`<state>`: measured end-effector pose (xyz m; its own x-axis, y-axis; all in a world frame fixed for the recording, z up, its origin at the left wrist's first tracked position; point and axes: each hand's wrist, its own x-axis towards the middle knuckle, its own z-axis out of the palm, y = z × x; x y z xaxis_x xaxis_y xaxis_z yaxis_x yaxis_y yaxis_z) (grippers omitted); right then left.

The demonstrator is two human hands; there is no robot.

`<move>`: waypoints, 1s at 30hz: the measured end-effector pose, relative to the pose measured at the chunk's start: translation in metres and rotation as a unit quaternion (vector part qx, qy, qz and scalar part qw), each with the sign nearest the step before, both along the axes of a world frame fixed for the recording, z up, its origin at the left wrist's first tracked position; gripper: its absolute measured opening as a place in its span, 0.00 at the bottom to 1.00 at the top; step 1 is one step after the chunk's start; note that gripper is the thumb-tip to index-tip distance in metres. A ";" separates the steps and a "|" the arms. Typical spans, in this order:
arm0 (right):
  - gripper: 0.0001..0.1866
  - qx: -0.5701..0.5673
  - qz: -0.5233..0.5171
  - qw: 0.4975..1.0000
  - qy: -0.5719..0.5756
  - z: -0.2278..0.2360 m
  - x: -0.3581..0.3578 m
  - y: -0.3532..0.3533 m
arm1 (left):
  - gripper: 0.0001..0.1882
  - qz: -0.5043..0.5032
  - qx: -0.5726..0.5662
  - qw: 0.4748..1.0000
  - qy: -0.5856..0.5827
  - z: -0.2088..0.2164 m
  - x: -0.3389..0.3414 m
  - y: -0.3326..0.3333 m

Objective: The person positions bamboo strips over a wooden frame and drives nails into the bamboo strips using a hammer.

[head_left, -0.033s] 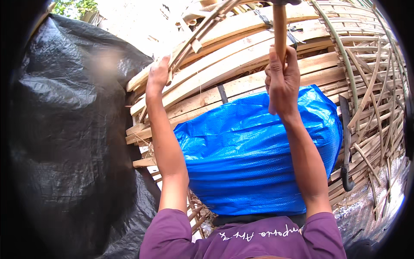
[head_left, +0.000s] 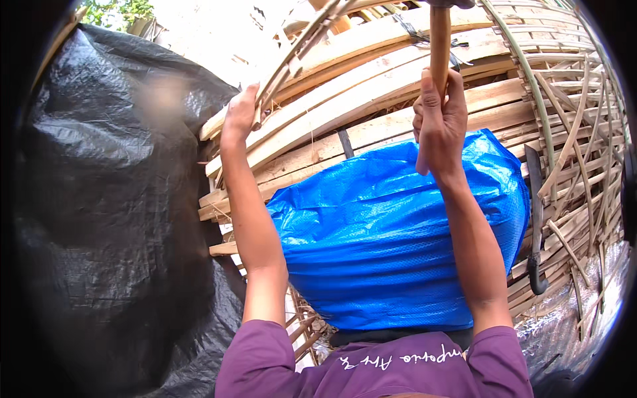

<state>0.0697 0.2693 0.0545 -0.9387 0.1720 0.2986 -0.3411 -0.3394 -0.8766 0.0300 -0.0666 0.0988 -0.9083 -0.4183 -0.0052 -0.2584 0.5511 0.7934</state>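
Note:
My left hand (head_left: 240, 116) is closed around the lower end of thin bamboo strips (head_left: 292, 65), which slant up toward the top of the view and are partly blurred. In a fist, my right hand (head_left: 440, 129) grips the wooden handle of a hammer (head_left: 440, 50). The handle points up, and only a bit of the dark head shows at the top edge. Below both hands a blue woven plastic sheet (head_left: 378, 232) covers my lap. Long pale wooden slats (head_left: 345, 106) lie crosswise behind my hands.
A black plastic sheet (head_left: 106, 219) hangs along the left. To the right of the blue sheet lies a machete (head_left: 535, 205) with a dark hooked handle. A lattice of split bamboo (head_left: 577, 132) fills the right side. Dark ties (head_left: 415, 33) bind the far slats.
My right hand and the hammer sit slightly farther right. The left hand and the bamboo strips have shifted slightly left, and the whole scene is displaced a little.

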 end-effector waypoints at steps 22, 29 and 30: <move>0.13 -0.014 -0.004 0.998 -0.069 0.001 -0.006 0.010 | 0.23 -0.095 0.096 0.985 -0.104 0.133 -0.019 -0.010; 0.13 -0.024 0.003 0.997 -0.071 0.002 -0.005 0.012 | 0.32 -0.059 0.144 0.984 -0.087 0.172 -0.011 -0.035; 0.13 -0.018 0.002 0.997 -0.070 0.001 -0.005 0.011 | 0.33 -0.064 0.175 0.980 -0.077 0.174 -0.004 -0.041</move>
<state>0.0651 0.2807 0.0557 -0.9715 0.1763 0.1586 -0.2150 -0.3722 -0.9029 0.0262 -0.1073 0.2724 -0.9303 -0.2501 -0.2685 -0.3361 0.2875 0.8969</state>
